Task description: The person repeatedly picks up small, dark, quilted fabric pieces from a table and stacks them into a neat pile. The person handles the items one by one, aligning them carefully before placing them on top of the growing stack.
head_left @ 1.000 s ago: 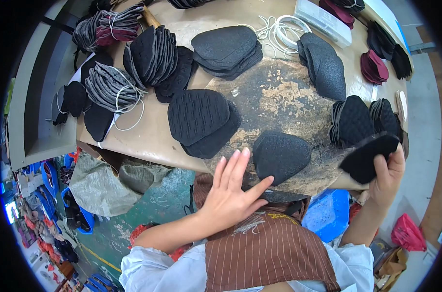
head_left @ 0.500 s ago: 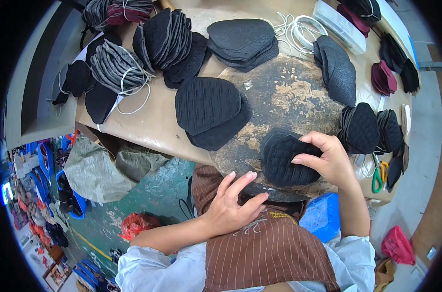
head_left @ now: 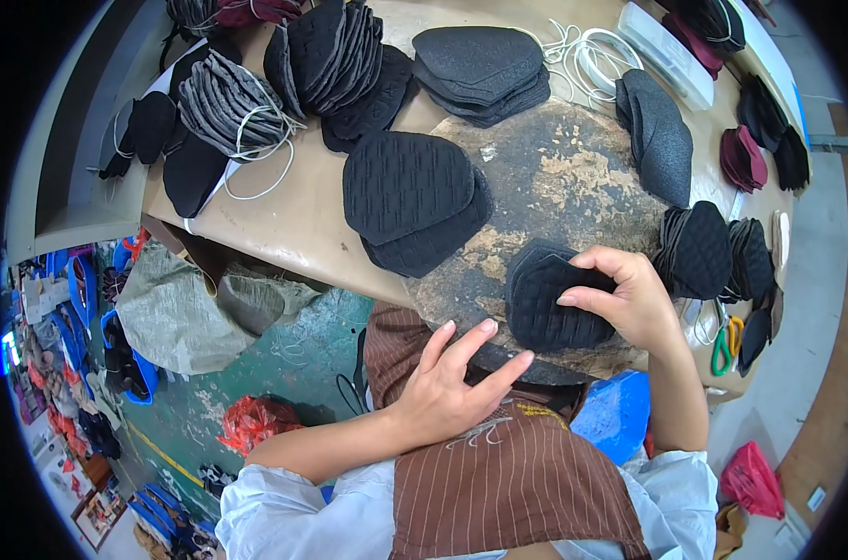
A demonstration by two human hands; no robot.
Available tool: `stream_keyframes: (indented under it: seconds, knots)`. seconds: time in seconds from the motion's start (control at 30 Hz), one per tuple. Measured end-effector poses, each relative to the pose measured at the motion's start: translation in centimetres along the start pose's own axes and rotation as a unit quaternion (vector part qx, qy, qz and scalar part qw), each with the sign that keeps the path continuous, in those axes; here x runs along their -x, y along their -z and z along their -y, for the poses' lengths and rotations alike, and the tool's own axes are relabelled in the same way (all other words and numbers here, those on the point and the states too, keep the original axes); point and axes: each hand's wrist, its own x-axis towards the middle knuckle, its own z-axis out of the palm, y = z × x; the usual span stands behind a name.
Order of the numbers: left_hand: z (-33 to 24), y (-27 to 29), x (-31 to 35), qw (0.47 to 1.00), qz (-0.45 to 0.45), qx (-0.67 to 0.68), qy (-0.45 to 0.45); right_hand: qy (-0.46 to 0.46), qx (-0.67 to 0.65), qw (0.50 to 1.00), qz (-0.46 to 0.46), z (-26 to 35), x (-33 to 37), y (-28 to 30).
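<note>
A quilted black fabric piece (head_left: 556, 303) lies over another dark piece on the worn round board (head_left: 582, 159). My right hand (head_left: 624, 294) pinches its right edge between thumb and fingers. Fingers spread, my left hand (head_left: 461, 378) is at the board's near edge, just left of the piece, and holds nothing. To the left, a stack of quilted black pieces (head_left: 410, 187) overlaps the board's rim. Smooth dark grey foam pieces (head_left: 480, 65) are piled at the far side, and more grey foam pieces (head_left: 655, 140) lie at the far right of the board.
Bundled black pieces (head_left: 699, 250) stand right of the board, beside green-handled scissors (head_left: 721, 357). Grey bundles tied with cord (head_left: 228, 103) lie at the table's left. Coiled white cord (head_left: 601, 61) and a clear plastic box (head_left: 666, 56) are at the back. A blue bin (head_left: 615, 420) is below.
My left hand has shifted slightly right, its fingers spread wider. My right hand keeps its pinch on the quilted piece. The whole view has shifted a little.
</note>
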Motion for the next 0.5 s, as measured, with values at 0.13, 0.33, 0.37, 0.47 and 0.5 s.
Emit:
stream_keyframes:
  seconds: [0.13, 0.33, 0.37, 0.47, 0.5]
  knots:
    - [-0.3, -0.9, 0.1, 0.995, 0.028, -0.09, 0.02, -0.015, -0.024, 1.0, -0.013, -0.8, 0.0, -0.1]
    - [-0.1, -0.7, 0.0, 0.994, 0.021, -0.107, -0.001, -0.056, -0.026, 0.998, -0.02, -0.2, -0.3, -0.4]
    - [0.0, -0.7, -0.1, 0.993, 0.019, -0.112, -0.008, -0.053, -0.021, 0.998, -0.02, -0.2, -0.4, -0.4]
    - [0.1, 0.2, -1.5, 0.985, 0.049, -0.151, -0.063, -0.055, -0.012, 0.998, -0.019, 0.0, -0.5, -0.4]
    - [0.3, 0.6, -2.3, 0.98, 0.064, -0.167, -0.088, -0.063, -0.011, 0.998, -0.019, 0.2, -0.5, -0.4]
